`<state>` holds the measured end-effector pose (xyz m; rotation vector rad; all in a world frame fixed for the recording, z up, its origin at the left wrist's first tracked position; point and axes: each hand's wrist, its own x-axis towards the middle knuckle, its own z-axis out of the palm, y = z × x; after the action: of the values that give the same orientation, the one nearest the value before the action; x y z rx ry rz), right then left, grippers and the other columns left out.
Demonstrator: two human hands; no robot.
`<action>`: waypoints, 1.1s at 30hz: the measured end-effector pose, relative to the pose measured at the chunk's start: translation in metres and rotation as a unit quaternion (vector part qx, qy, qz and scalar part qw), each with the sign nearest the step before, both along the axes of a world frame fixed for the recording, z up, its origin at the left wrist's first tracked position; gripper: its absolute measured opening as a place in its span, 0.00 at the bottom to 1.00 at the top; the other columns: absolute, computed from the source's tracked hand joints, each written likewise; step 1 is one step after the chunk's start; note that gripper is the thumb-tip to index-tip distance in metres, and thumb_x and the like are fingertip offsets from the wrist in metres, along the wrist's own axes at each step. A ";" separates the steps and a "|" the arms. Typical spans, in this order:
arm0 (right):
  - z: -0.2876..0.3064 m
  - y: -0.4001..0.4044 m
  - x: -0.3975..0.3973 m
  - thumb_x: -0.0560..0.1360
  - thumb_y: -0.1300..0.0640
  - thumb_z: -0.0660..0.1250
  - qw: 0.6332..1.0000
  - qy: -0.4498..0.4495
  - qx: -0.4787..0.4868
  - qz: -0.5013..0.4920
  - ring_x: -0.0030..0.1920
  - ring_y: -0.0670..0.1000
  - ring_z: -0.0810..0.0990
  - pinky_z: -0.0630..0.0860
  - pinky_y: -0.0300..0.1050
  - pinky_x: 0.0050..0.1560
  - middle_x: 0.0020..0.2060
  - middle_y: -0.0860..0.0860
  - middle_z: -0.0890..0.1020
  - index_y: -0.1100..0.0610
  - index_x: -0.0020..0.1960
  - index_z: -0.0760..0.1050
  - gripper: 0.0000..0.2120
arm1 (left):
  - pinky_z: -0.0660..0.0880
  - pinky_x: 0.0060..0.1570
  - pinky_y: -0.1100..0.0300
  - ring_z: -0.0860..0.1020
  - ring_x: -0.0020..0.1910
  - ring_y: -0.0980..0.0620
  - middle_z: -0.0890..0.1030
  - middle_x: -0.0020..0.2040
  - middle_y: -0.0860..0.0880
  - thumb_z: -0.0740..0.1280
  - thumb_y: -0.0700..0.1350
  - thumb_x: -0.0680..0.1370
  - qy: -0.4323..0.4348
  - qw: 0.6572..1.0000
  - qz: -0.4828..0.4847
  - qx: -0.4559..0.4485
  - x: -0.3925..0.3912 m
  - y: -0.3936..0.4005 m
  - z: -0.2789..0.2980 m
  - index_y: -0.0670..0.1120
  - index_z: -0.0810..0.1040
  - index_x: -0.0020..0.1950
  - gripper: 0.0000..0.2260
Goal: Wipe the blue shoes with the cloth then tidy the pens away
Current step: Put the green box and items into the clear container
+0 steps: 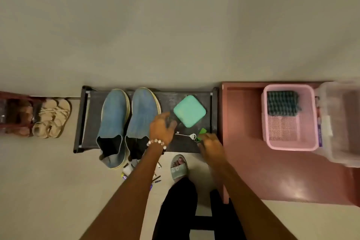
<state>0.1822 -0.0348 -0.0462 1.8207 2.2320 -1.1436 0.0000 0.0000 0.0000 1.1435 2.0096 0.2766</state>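
Note:
Two blue slip-on shoes (115, 122) (143, 117) stand side by side on a low black rack (85, 119), heels toward me. My left hand (162, 128), wearing a bead bracelet, hovers over the rack just right of the shoes with its fingers loosely spread and nothing in it. My right hand (211, 145) reaches the rack's right front corner, where its fingertips pinch a green tag (202, 131) tied to a silver key (187, 135). A dark textured cloth (282, 103) lies in a pink basket (290, 142). Several pens (156, 179) lie on the floor under my left forearm.
A teal square pouch (190, 111) sits on the rack beyond the key. The basket and a clear plastic box (342, 122) stand on a reddish table (243, 122) at the right. Beige sandals (52, 119) lie left of the rack. My slippered foot (178, 167) is by the pens.

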 end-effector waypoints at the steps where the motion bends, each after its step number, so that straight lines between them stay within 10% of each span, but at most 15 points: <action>1: -0.018 0.001 -0.005 0.71 0.65 0.69 1.000 -0.014 0.021 0.014 0.56 0.62 0.76 0.74 0.52 0.55 0.54 0.60 0.80 0.64 0.57 0.78 0.14 | 0.73 0.58 0.54 0.77 0.58 0.43 0.79 0.59 0.41 0.69 0.47 0.76 -0.019 1.000 0.015 0.012 -0.001 0.009 -0.015 0.41 0.74 0.66 0.20; 4: -0.044 0.008 -0.023 0.59 0.59 0.80 0.996 -0.061 0.046 0.043 0.48 0.60 0.81 0.79 0.54 0.41 0.47 0.56 0.83 0.60 0.50 0.82 0.20 | 0.76 0.58 0.51 0.78 0.57 0.44 0.79 0.59 0.42 0.69 0.55 0.70 -0.070 0.997 0.031 0.027 0.002 0.034 -0.045 0.42 0.74 0.66 0.27; 11: -0.066 0.003 -0.031 0.57 0.55 0.81 0.981 -0.141 0.116 0.064 0.46 0.57 0.81 0.77 0.52 0.44 0.41 0.55 0.83 0.57 0.40 0.83 0.14 | 0.75 0.57 0.50 0.73 0.61 0.44 0.74 0.63 0.43 0.77 0.54 0.67 -0.012 0.997 -0.073 0.011 0.013 0.048 -0.097 0.43 0.67 0.70 0.37; 15: -0.056 0.010 -0.023 0.76 0.57 0.67 0.998 -0.060 -0.016 0.005 0.55 0.56 0.76 0.72 0.46 0.54 0.52 0.57 0.80 0.61 0.52 0.81 0.09 | 0.78 0.53 0.53 0.77 0.55 0.48 0.78 0.57 0.48 0.80 0.55 0.61 -0.073 0.993 -0.039 -0.086 0.012 0.059 -0.089 0.45 0.71 0.66 0.37; 18: -0.024 0.017 -0.009 0.73 0.59 0.70 0.975 0.059 -0.141 -0.163 0.42 0.51 0.80 0.75 0.40 0.45 0.41 0.55 0.82 0.62 0.46 0.82 0.06 | 0.78 0.53 0.53 0.79 0.52 0.49 0.80 0.54 0.49 0.79 0.53 0.64 -0.138 0.981 -0.007 -0.139 0.011 0.059 -0.074 0.45 0.76 0.62 0.30; 21: 0.019 0.014 0.016 0.73 0.63 0.71 0.878 0.231 -0.252 -0.335 0.38 0.50 0.79 0.74 0.34 0.39 0.39 0.58 0.83 0.65 0.44 0.81 0.04 | 0.79 0.51 0.54 0.81 0.51 0.48 0.82 0.55 0.47 0.78 0.51 0.66 -0.191 0.967 0.089 -0.145 0.010 0.049 -0.047 0.42 0.78 0.61 0.27; 27: 0.108 0.008 0.083 0.74 0.68 0.63 0.553 0.543 -0.328 -0.540 0.47 0.59 0.84 0.81 0.52 0.48 0.45 0.62 0.84 0.62 0.40 0.75 0.06 | 0.80 0.48 0.54 0.82 0.51 0.47 0.82 0.54 0.42 0.76 0.47 0.70 -0.324 0.889 0.305 -0.108 0.043 0.026 0.033 0.42 0.78 0.52 0.16; 33: 0.173 -0.002 0.190 0.71 0.69 0.64 0.520 0.588 -0.221 -0.579 0.50 0.65 0.82 0.80 0.56 0.52 0.45 0.63 0.83 0.62 0.41 0.72 0.04 | 0.78 0.41 0.57 0.80 0.46 0.50 0.82 0.48 0.45 0.72 0.44 0.73 -0.361 0.878 0.299 -0.098 0.157 0.027 0.109 0.44 0.78 0.48 0.07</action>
<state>0.3718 -0.0370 0.1265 2.4118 -0.1683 -3.4095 0.1566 0.0269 0.1093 0.1851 1.5913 0.6808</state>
